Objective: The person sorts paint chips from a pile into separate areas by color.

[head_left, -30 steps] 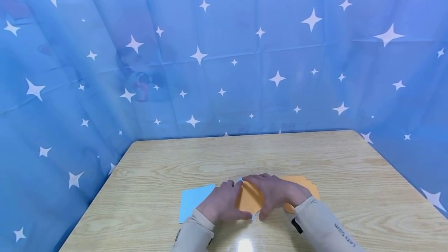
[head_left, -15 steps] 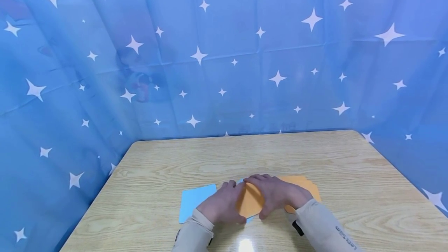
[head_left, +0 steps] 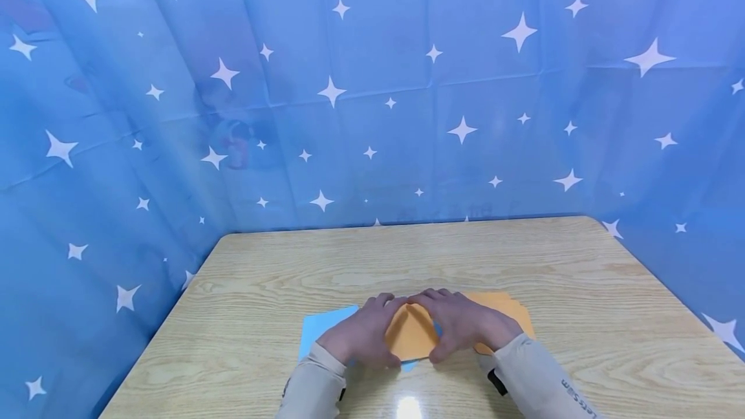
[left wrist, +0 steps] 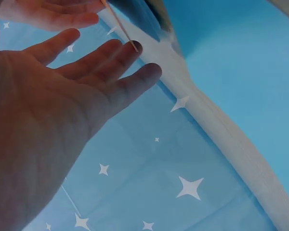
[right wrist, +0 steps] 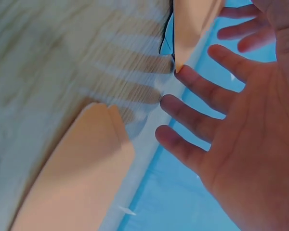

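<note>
An orange paper sheet (head_left: 412, 335) lies between the two hands in the head view, over a blue piece (head_left: 409, 365) that shows at its edges. From the left, my left hand (head_left: 363, 335) touches the sheet's side with its fingers spread; in the left wrist view the orange edge meets a fingertip (left wrist: 137, 46). Opposite it, my right hand (head_left: 460, 325) spans the sheet's right side, thumb near the front corner. The right wrist view has one fingertip (right wrist: 180, 72) at the orange corner, the other fingers extended. The sheet's far edge is partly hidden by fingers.
Left of the hands lies a blue sheet (head_left: 322, 328), partly covered by the left arm. Several overlapping orange sheets (head_left: 506, 309) lie beyond the right hand, partly under its wrist. The wooden table (head_left: 279, 270) ends at a blue star-patterned curtain (head_left: 372, 121).
My left hand has shifted slightly left and away from my body. The orange sheet has moved a little left, and more blue shows by the right hand, which stays nearly still.
</note>
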Motion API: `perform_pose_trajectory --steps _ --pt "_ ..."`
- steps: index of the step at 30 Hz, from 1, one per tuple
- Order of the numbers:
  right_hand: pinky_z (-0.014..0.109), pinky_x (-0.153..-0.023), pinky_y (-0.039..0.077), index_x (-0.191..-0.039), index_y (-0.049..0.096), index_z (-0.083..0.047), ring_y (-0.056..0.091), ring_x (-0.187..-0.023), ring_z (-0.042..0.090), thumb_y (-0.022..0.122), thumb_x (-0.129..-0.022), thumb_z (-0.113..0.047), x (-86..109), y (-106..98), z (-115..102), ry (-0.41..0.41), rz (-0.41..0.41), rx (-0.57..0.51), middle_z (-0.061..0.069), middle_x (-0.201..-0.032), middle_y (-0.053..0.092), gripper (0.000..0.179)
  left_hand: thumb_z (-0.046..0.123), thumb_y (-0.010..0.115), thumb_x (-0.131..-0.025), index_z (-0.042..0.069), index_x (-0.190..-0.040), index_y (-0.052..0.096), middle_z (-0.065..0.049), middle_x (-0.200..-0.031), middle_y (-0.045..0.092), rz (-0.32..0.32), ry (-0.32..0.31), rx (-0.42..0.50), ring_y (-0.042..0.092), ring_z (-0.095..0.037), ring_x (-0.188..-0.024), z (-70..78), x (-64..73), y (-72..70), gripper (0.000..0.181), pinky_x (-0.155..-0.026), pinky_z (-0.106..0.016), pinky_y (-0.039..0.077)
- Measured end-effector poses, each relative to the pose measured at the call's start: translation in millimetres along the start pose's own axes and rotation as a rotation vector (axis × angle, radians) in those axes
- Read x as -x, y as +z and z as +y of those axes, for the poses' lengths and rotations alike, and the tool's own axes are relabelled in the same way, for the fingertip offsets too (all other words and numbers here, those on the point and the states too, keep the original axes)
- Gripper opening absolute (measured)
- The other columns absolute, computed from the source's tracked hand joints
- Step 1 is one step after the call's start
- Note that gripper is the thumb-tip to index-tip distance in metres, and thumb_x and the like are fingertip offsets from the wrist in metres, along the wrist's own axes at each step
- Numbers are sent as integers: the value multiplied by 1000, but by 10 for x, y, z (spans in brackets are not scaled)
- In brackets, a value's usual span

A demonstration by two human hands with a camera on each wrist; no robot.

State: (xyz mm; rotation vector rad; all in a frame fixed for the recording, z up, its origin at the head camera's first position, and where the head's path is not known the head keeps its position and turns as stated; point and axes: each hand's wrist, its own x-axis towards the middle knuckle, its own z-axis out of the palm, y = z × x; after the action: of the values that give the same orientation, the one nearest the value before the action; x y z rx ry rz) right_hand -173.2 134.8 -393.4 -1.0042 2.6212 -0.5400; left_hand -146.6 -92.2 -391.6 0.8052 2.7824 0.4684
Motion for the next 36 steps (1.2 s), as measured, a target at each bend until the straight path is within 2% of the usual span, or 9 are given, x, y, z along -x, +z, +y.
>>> perform_pose_trajectory --steps 5,8,13,18,27,32,36 --pt "55 -93 47 -148 47 -14 53 -113 24 90 -70 -33 17 -55 2 -46 60 29 2 -134 55 91 32 88 -78 19 -158 35 -5 -155 43 17 33 -33 47 -23 -133 -15 -7 -44 97 -101 -40 50" --pt "56 -94 47 -148 47 -14 53 -112 24 89 -71 -30 49 -114 3 -56 96 41 3 -134 55 89 32 87 -80 19 -159 34 -4 -157 41 45 50 -38 44 -25 -139 -11 -22 -65 96 -108 -44 46" --pt "64 -105 40 -152 43 -14 50 -130 32 87 -75 -30 112 -220 -6 -11 113 45 6 -145 50 90 32 86 -80 16 -158 36 -5 -157 42 92 83 -30 43 -26 -142 12 -43 -138 94 -111 -45 44" --pt "68 -108 36 -153 43 -14 46 -137 36 87 -77 -33 215 -320 -12 13 142 42 7 -149 49 90 30 86 -80 16 -158 37 -3 -156 43 120 113 1 46 -24 -139 64 -87 -199 93 -111 -44 44" --pt "69 -105 36 -152 44 -16 46 -137 38 87 -78 -33 522 -444 98 60 193 36 6 -149 49 88 31 85 -83 17 -159 34 -5 -157 41 124 195 11 45 -26 -141 314 -264 -226 93 -112 -45 44" --pt "67 -101 40 -151 45 -15 50 -131 35 88 -76 -35 669 -471 207 62 221 59 6 -145 52 88 35 83 -84 22 -161 32 -2 -159 40 105 214 -27 41 -23 -145 461 -395 -206 93 -116 -43 40" --pt "63 -98 43 -150 46 -16 52 -126 31 89 -74 -36 770 -490 280 78 236 68 4 -143 53 89 37 84 -83 24 -160 34 1 -155 44 113 240 -62 45 -20 -140 546 -509 -162 93 -113 -40 42"
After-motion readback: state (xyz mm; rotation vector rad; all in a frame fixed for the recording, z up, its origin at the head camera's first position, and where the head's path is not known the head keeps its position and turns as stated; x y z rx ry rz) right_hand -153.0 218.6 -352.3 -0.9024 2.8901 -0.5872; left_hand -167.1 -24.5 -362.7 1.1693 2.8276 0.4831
